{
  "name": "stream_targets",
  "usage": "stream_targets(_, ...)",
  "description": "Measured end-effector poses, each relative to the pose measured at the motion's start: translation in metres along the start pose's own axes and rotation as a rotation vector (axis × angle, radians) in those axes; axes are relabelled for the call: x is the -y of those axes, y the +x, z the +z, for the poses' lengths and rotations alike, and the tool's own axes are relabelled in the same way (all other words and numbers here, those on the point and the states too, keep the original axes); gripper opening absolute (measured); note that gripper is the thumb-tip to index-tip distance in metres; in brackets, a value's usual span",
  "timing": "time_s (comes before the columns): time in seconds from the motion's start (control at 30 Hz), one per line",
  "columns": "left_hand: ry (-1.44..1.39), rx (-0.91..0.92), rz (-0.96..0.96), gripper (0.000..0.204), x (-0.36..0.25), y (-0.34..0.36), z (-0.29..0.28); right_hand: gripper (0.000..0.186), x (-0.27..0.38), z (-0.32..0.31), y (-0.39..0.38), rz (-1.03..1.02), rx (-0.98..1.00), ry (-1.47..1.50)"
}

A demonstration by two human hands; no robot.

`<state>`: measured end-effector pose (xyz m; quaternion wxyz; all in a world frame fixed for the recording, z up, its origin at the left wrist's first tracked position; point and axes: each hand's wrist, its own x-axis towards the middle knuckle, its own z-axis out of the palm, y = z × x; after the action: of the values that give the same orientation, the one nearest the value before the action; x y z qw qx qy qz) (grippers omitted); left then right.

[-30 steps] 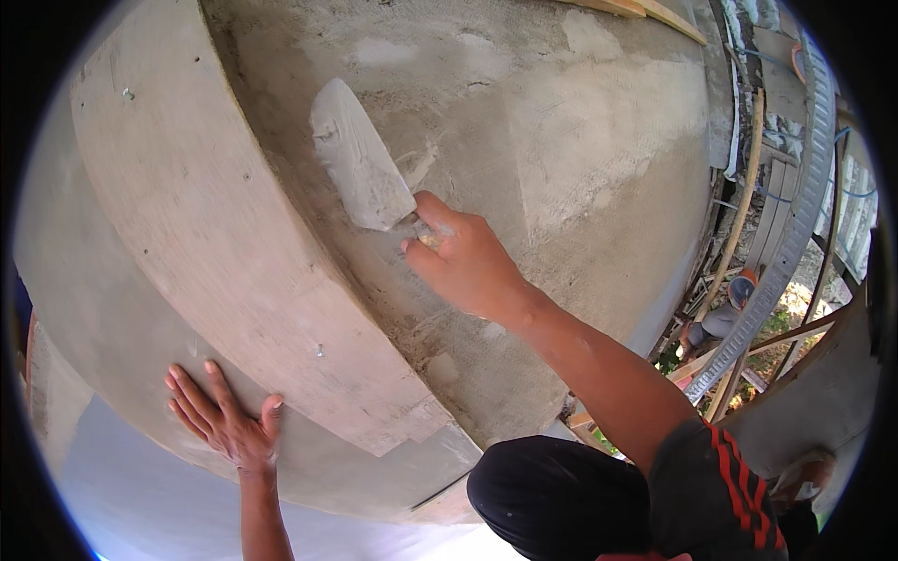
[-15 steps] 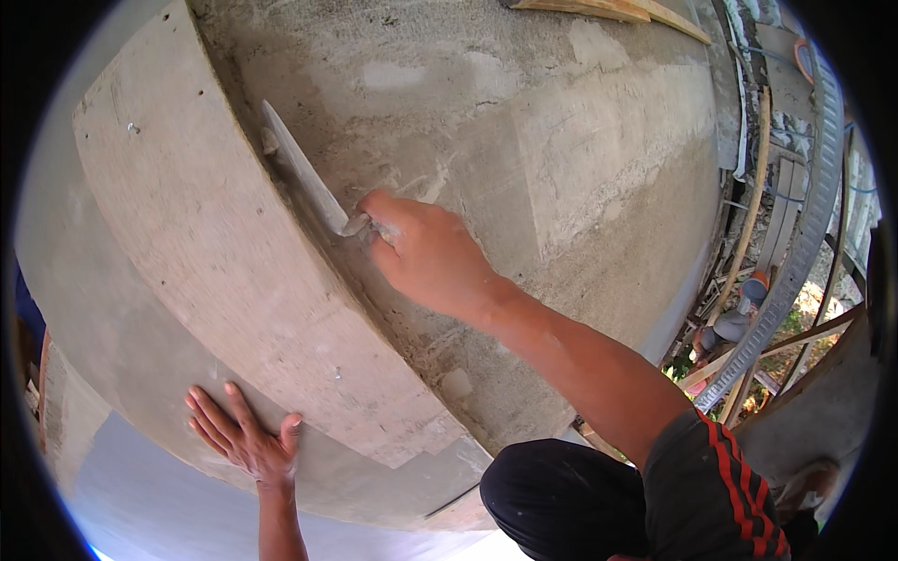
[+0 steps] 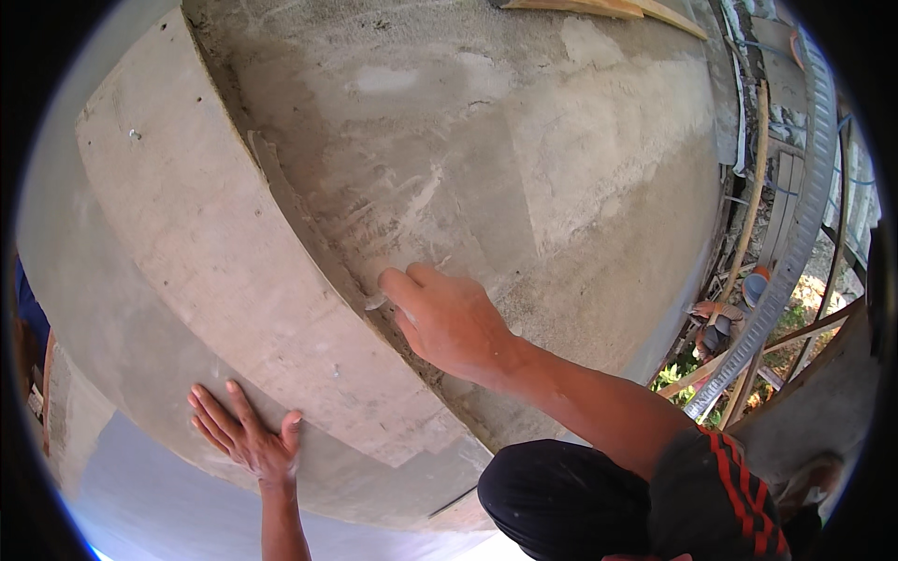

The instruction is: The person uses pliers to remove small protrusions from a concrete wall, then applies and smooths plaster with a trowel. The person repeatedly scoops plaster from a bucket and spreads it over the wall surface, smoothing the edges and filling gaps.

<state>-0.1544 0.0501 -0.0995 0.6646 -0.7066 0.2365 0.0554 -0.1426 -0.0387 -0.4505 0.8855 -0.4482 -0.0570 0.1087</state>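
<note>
My right hand (image 3: 449,318) grips the handle of a plastering trowel (image 3: 299,220). Its thin steel blade stands edge-on in the corner where a raised concrete band (image 3: 234,271) meets the grey plastered wall (image 3: 486,140). The blade runs up and to the left from my fist, pressed along that corner. My left hand (image 3: 245,435) lies flat with fingers spread on the lower part of the concrete band, holding nothing. Fresh, smeared mortar streaks show on the wall just above my right hand.
A wooden plank (image 3: 599,7) sits at the top edge of the wall. To the right are wooden scaffold poles (image 3: 748,224), a corrugated grey pipe (image 3: 804,187) and greenery far below. My dark trousers (image 3: 561,505) fill the lower middle.
My right hand has slid down and left with the trowel, turning its blade from flat on the wall to edge-on in the corner. My left hand has stayed spread on the band.
</note>
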Motion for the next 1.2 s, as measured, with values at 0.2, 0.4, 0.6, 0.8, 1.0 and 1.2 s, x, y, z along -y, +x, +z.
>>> stream_targets(0.2,0.005,0.006,0.0,0.1,0.001,-0.001,-0.001,0.017,-0.02,0.007,-0.007,-0.012,-0.225,0.164)
stream_targets(0.4,0.012,-0.008,0.012,0.1,0.001,0.001,0.002,0.015,-0.017,-0.009,0.065,-0.045,-0.197,0.166)
stream_targets(0.6,0.014,-0.006,0.015,0.1,0.001,0.0,0.002,0.02,-0.015,-0.002,0.07,-0.062,-0.158,0.152)
stream_targets(0.8,0.016,-0.001,0.013,0.099,0.002,-0.001,0.001,0.023,-0.012,0.003,0.073,-0.098,-0.179,0.135)
stream_targets(1.0,0.009,-0.003,0.017,0.099,0.001,0.001,0.0,0.017,-0.005,-0.002,0.095,-0.15,-0.201,0.119)
stream_targets(1.2,0.008,-0.003,0.013,0.099,0.001,-0.001,0.001,0.016,0.016,-0.016,0.078,-0.184,-0.284,0.12)
